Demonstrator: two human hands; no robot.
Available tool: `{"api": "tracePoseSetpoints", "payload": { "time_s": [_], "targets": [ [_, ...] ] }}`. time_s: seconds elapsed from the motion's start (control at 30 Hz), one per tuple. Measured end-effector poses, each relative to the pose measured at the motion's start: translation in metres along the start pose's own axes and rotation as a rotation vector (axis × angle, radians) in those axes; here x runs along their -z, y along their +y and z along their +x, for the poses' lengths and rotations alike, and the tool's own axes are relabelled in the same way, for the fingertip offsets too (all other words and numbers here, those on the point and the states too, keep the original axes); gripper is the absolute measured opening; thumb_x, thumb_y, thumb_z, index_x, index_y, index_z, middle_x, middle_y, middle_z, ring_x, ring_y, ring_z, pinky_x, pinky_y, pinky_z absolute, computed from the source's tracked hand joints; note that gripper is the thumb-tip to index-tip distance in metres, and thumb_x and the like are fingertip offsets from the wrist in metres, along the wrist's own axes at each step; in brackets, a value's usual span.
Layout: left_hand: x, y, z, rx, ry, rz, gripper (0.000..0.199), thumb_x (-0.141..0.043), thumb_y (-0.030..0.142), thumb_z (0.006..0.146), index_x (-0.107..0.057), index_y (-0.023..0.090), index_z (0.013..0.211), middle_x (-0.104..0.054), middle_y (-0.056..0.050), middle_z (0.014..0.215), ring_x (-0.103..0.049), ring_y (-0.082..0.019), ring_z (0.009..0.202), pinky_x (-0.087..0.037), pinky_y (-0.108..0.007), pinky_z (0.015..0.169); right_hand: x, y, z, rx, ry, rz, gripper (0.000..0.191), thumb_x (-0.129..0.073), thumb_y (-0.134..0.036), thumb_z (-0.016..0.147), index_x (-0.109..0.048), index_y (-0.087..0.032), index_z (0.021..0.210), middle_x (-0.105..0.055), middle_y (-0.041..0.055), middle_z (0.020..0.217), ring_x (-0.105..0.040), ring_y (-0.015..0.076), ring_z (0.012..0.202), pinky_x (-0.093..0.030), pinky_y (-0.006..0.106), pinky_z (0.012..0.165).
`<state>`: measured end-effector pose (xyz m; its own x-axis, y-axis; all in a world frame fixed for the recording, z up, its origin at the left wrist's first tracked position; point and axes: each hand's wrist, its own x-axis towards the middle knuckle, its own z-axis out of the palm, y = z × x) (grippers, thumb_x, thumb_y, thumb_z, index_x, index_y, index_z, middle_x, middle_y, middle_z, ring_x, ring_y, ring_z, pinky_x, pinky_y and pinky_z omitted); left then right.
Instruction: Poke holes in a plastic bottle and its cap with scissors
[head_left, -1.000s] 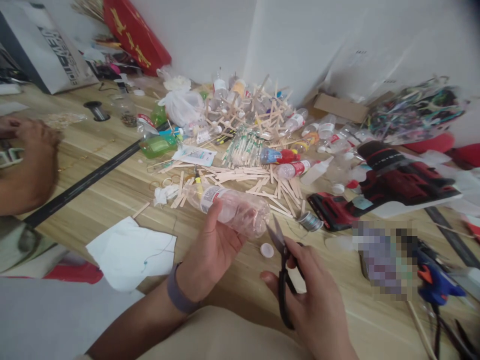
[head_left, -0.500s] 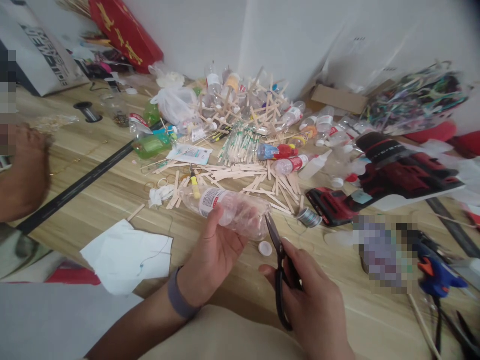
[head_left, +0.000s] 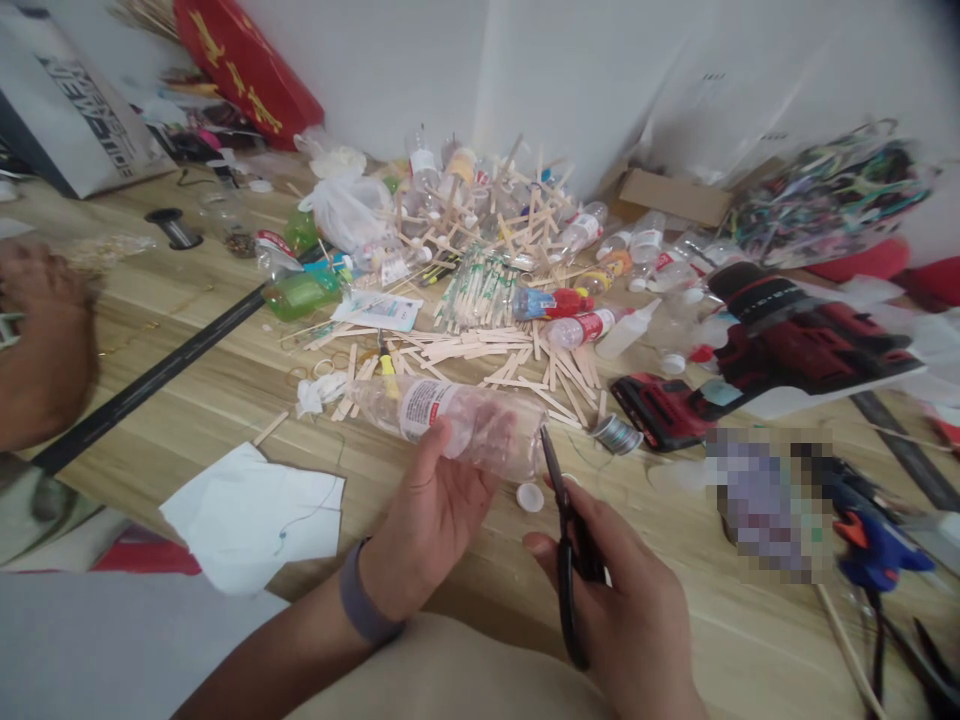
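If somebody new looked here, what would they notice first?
Probably the clear bottle in the left hand, near the middle, with black-handled scissors in the right hand close to one end. Behind it spreads a big jumble of wooden sticks and plastic bottles. Off to the right lies a chunky red-and-black power tool.

The setting is a craft workshop, as the crowded wood-grain worktable [head_left: 225,385] indicates. Tools include scissors [head_left: 561,502], a red-and-black cordless drill [head_left: 817,345] and a blue glue gun [head_left: 876,572]; materials include heaped plastic bottles [head_left: 576,330], loose wooden sticks [head_left: 469,345] and a wound spool [head_left: 617,436].
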<state>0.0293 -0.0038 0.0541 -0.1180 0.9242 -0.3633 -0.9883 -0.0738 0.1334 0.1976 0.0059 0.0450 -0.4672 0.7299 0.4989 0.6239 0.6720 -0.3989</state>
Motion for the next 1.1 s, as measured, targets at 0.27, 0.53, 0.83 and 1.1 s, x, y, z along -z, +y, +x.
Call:
{"api": "tracePoseSetpoints", "payload": {
  "time_s": [0.27,0.53,0.83,1.1],
  "targets": [
    [-0.001,-0.004,-0.002,0.05,0.015,0.006,0.038,-0.043,0.022,0.101,-0.05,0.018,0.138,-0.076,-0.006,0.112,-0.073,-0.016,0.102,-0.056,-0.025,0.092,0.001,0.002,-0.001,0.015,0.026,-0.102,0.041,-0.051,-0.049,0.1,-0.058,-0.015,0.123,-0.063,-0.0018,0.074,-0.062,0.0081,0.052,-0.045,0.014,0.046],
    [0.001,-0.01,-0.002,0.089,-0.017,0.044,0.03,-0.045,0.029,0.101,-0.061,0.014,0.122,-0.074,-0.009,0.113,-0.071,-0.017,0.104,-0.054,-0.027,0.095,0.001,0.004,-0.002,-0.049,0.048,-0.092,0.039,-0.056,-0.049,0.098,-0.065,-0.017,0.118,-0.067,-0.0003,0.071,-0.063,0.0117,0.05,-0.045,0.018,0.045],
    [0.004,-0.009,0.0,0.063,-0.049,0.098,0.034,-0.052,0.039,0.099,-0.064,0.014,0.118,-0.075,-0.008,0.111,-0.071,-0.019,0.103,-0.056,-0.028,0.091,0.002,0.004,-0.001,-0.365,-0.02,0.454,0.026,-0.059,-0.038,0.092,-0.063,-0.019,0.109,-0.06,-0.0031,0.063,-0.058,0.014,0.045,-0.047,0.022,0.044],
    [-0.002,-0.003,0.0,0.066,0.019,0.112,0.035,-0.047,0.04,0.1,-0.066,0.015,0.113,-0.077,-0.008,0.105,-0.073,-0.019,0.096,-0.058,-0.028,0.085,0.018,0.01,0.013,-0.055,0.041,0.02,0.034,-0.055,-0.047,0.096,-0.06,-0.019,0.114,-0.05,-0.0026,0.068,-0.051,0.0136,0.053,-0.042,0.022,0.049]
  ]
}}
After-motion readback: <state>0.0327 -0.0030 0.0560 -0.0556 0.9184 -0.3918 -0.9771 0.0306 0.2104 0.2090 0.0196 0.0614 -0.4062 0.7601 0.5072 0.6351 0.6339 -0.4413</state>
